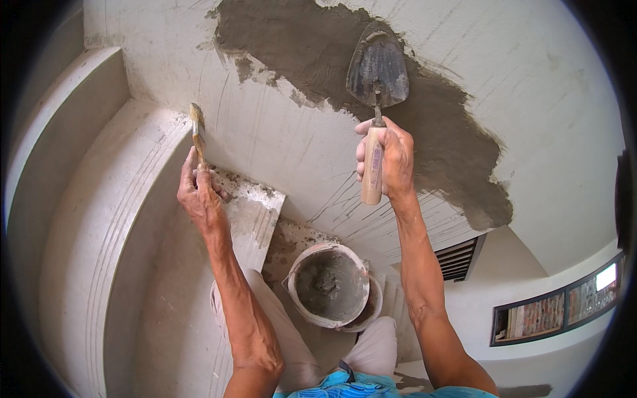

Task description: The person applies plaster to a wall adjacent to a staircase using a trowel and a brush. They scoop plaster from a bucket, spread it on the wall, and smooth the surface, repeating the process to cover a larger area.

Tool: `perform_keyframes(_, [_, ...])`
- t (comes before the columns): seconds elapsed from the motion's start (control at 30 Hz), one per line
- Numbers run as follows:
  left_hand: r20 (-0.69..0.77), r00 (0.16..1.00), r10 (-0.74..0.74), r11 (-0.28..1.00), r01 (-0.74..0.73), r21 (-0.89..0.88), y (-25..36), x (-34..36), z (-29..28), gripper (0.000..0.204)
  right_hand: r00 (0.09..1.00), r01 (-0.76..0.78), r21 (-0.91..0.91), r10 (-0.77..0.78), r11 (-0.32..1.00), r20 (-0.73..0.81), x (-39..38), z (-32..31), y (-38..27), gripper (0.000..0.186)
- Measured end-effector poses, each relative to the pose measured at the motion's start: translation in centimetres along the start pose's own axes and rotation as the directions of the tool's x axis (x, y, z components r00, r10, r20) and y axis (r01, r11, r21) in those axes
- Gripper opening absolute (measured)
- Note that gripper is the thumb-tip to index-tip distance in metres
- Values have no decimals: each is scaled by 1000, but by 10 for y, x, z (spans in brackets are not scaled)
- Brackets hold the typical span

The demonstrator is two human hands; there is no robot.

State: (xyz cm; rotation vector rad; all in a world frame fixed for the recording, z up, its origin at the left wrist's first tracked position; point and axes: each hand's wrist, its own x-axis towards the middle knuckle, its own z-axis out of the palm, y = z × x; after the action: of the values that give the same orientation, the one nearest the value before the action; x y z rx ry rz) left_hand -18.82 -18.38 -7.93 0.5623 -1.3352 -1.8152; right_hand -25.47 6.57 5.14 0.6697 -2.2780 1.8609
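My right hand is wrapped round the wooden handle of a trowel, whose grey blade lies over a wide band of wet mortar on the pale wall. Whether the blade presses on the mortar or hovers just off it, I cannot tell. On the left, my left hand pinches the handle of a small paintbrush. Its bristles point up, close to where the wall meets the step edge. Between my forearms, a bucket holds grey wet mortar.
Curved concrete steps climb at the left. Mortar splatters mark the step end below the wall. A second bucket sits partly hidden behind the first. At lower right are a dark slatted opening and a long window.
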Motion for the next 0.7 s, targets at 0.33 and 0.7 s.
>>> perform_keyframes(0.33, [-13,1000,-26,1000,26,-2,-2,5,-6,39,961,-225,-12,224,974,161,-8,16,12,37])
perform_keyframes(0.7, [0,1000,-3,1000,3,-24,0,2,-2,40,953,-247,-49,252,968,169,-4,4,12,36])
